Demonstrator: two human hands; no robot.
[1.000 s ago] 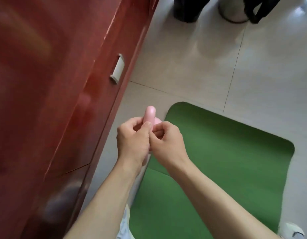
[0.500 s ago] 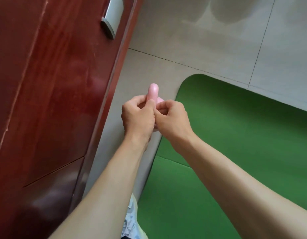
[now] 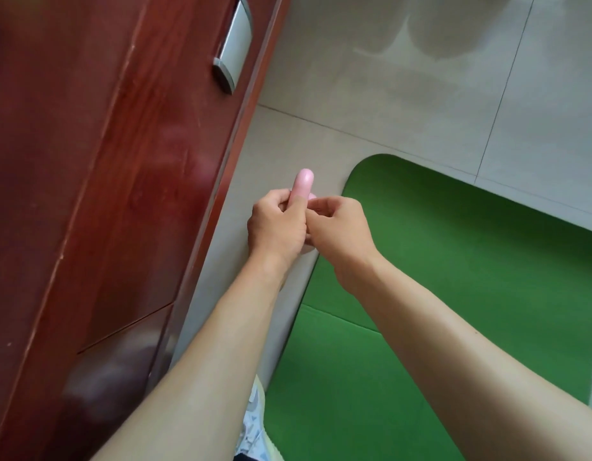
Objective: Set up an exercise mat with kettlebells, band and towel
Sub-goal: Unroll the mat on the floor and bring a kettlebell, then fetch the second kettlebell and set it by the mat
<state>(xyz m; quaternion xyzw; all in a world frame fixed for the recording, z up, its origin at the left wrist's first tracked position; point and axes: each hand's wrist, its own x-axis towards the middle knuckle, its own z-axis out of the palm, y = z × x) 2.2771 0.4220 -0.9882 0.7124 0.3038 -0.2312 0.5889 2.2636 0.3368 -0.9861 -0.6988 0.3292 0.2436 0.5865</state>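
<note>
Both hands meet in the middle of the head view, held up over the pale tiled floor (image 3: pixel 404 94) just beside the near-left edge of the green exercise mat (image 3: pixel 454 277). The left hand (image 3: pixel 278 224) is curled around a pink object (image 3: pixel 301 184), whose rounded end sticks up above the knuckles; a small sliver of the same pink shows to the right of it, between the two hands. What the pink object is cannot be told, since most of it is hidden in the grip. The right hand (image 3: pixel 338 224) is pressed against the left, its fingers bent and pinched in toward the pink object, though whether it actually grips it or only touches it cannot be told. The mat lies flat on the floor with a rounded far-left corner and a fold crease running across it under the right forearm. To the left stands a dark red wooden cabinet (image 3: pixel 105 194) with a silver handle (image 3: pixel 234 48) near its upper edge. At the bottom, between the forearms, a light-coloured shoe (image 3: pixel 254 424) rests at the mat's edge.
</note>
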